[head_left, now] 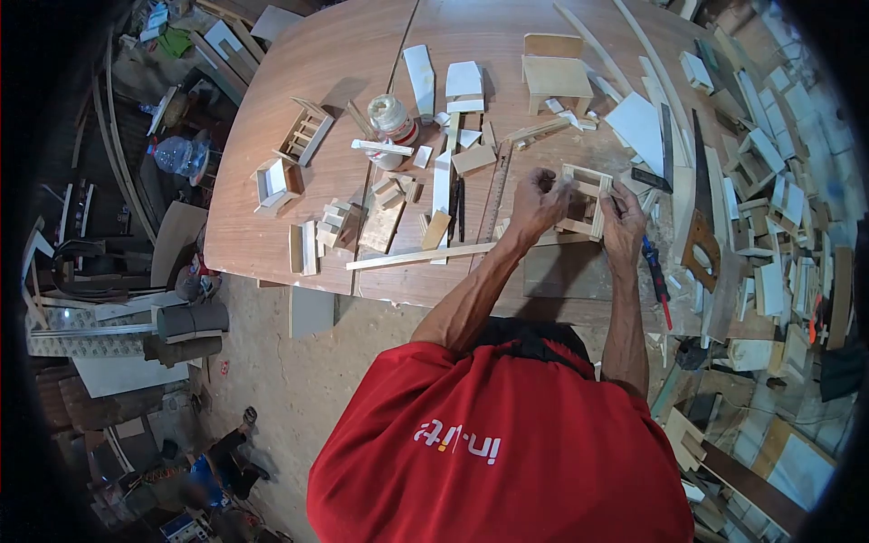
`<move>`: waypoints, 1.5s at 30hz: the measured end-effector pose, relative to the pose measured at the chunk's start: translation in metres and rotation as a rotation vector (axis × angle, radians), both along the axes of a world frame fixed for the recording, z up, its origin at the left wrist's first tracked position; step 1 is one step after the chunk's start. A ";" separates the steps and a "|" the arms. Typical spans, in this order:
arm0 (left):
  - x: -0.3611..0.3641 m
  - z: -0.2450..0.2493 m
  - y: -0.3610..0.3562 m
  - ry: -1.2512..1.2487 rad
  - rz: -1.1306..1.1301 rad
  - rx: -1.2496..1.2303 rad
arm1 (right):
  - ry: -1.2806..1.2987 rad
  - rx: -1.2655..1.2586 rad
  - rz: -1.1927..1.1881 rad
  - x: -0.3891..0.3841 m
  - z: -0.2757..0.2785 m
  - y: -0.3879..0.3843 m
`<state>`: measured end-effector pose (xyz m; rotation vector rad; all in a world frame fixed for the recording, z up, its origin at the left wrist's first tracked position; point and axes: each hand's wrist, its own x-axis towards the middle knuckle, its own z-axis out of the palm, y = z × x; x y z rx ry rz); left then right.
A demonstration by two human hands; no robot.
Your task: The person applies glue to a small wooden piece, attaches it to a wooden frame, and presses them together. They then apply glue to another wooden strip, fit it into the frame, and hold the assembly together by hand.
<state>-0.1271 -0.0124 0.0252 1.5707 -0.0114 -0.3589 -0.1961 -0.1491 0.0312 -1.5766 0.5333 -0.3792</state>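
A small wooden frame (581, 223) of thin strips stands at the front of the workbench. My left hand (540, 204) pinches its upper left side, thumb and fingers closed. My right hand (625, 217) is closed at its right edge, with fingers curled against the strip. Just right of my right hand lies a blue and red screwdriver (656, 281). A dark flat panel (566, 271) lies below the frame, and a long thin wood strip (421, 257) runs left of it under my left forearm.
A glue jar (392, 122) stands mid-table among wood offcuts. Miniature wooden furniture sits at left (306, 131) and at the back, including a small table (555, 77). A handsaw (701, 244) lies at right. Piled wood pieces crowd the right side. Another person (217, 471) is at lower left.
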 end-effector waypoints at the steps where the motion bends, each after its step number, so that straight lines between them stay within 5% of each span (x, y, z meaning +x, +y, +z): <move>1: -0.001 0.000 0.003 -0.003 0.002 0.000 | -0.003 0.000 0.002 0.000 -0.001 0.001; 4: -0.003 -0.002 0.015 -0.275 0.040 0.250 | -0.023 -0.184 -0.027 -0.001 -0.006 -0.002; 10: -0.020 0.019 0.052 -0.335 0.106 0.149 | 0.058 -0.453 -0.134 -0.008 0.006 0.003; 16: -0.042 0.037 0.143 -0.343 0.162 -0.068 | -0.081 -0.694 -0.565 -0.029 0.012 0.008; 20: -0.045 0.031 0.251 -0.392 0.444 -0.015 | -0.192 -0.514 -0.636 -0.045 0.029 0.045; 23: -0.047 0.009 0.327 -0.359 0.666 0.041 | -0.307 -0.200 -0.479 -0.048 0.028 0.092; 25: -0.049 -0.014 0.366 -0.290 0.787 0.085 | -0.219 -0.250 -0.415 -0.044 0.005 0.118; 26: -0.051 -0.030 0.379 -0.287 0.785 0.077 | -0.126 -0.292 -0.349 -0.045 -0.005 0.129; 29: -0.050 -0.070 0.404 -0.379 0.711 0.552 | -0.067 -0.374 -0.150 -0.049 -0.008 0.194; 33: -0.045 -0.089 0.400 -0.357 0.548 0.586 | -0.033 -0.354 0.154 -0.053 0.003 0.259; 45: -0.038 -0.086 0.389 -0.326 0.489 0.677 | 0.086 -0.379 0.319 -0.067 -0.028 0.303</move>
